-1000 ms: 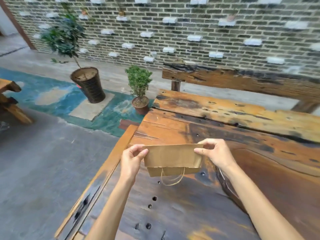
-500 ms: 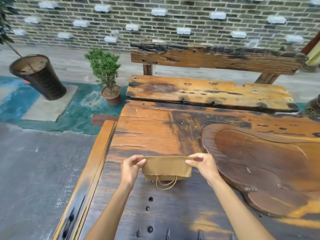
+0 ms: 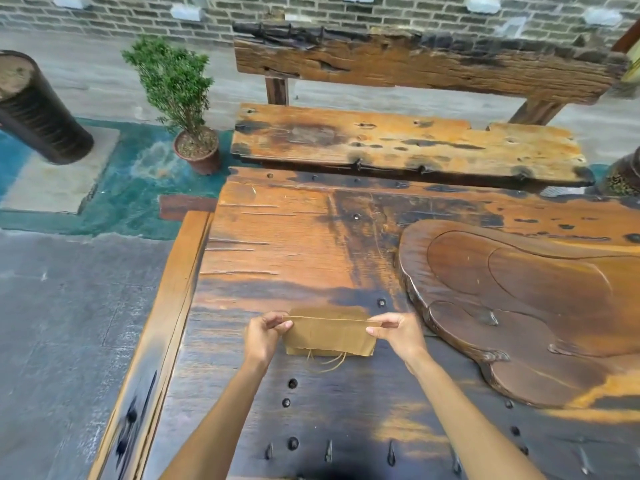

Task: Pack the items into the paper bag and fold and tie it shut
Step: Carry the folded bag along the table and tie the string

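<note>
A small brown paper bag (image 3: 329,336) lies flat and folded over on the dark wooden table (image 3: 277,244), near its front middle. Its twine handles (image 3: 327,362) hang out from the near edge. My left hand (image 3: 265,336) pinches the bag's upper left corner at the fold. My right hand (image 3: 394,332) pinches the upper right corner. A thin twine line runs along the fold between my fingers. No other items for packing are in sight.
A carved wooden tea tray (image 3: 519,306) covers the table's right side. A rough wooden bench (image 3: 398,147) stands beyond the far edge. A small potted shrub (image 3: 180,98) and a dark tall planter (image 3: 34,109) stand on the floor to the left.
The view has swung right and down. The bag has come lower onto the table, and both hands still pinch its top corners.
</note>
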